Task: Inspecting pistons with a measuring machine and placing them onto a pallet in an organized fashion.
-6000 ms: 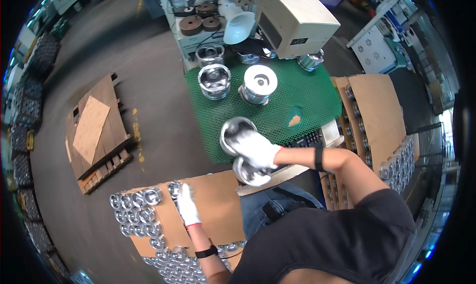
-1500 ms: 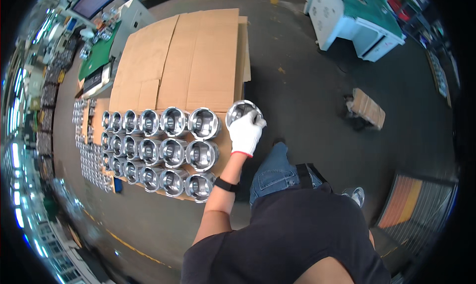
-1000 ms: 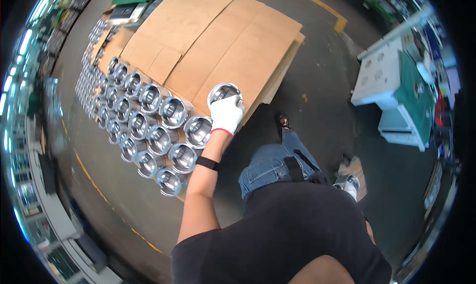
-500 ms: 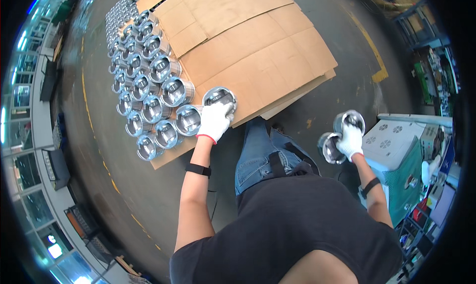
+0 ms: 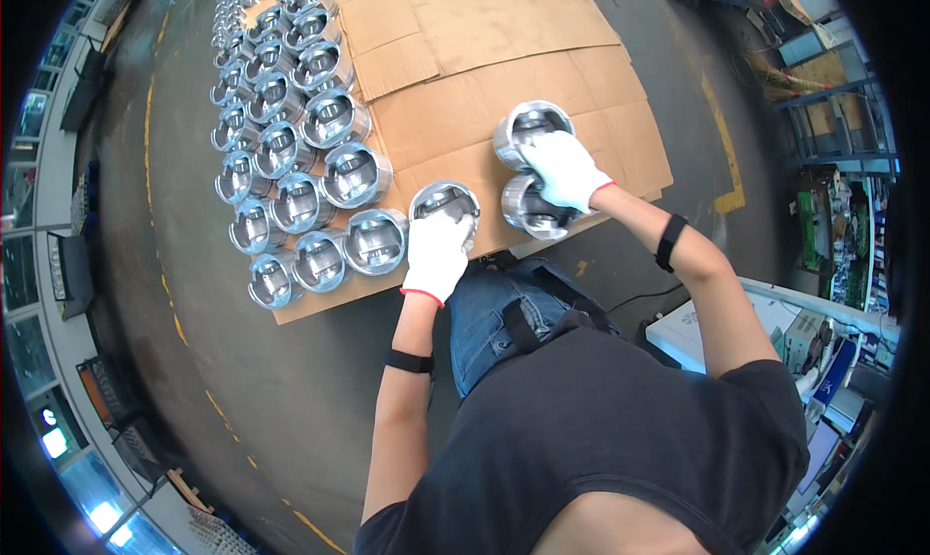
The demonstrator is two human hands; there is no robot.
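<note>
A cardboard base sheet (image 5: 302,306) carried metal pistons (image 5: 356,174), standing in close rows along its left part, hollow ends facing upward. Overlapping cardboard sheets (image 5: 504,82) lay beside these rows, covering the right part; creases and seams were noted.

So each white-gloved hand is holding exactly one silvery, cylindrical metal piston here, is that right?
Not quite: the head view shows the right hand holding two silvery, cylindrical metal pistons; only the left hand holds a single piston.
</note>
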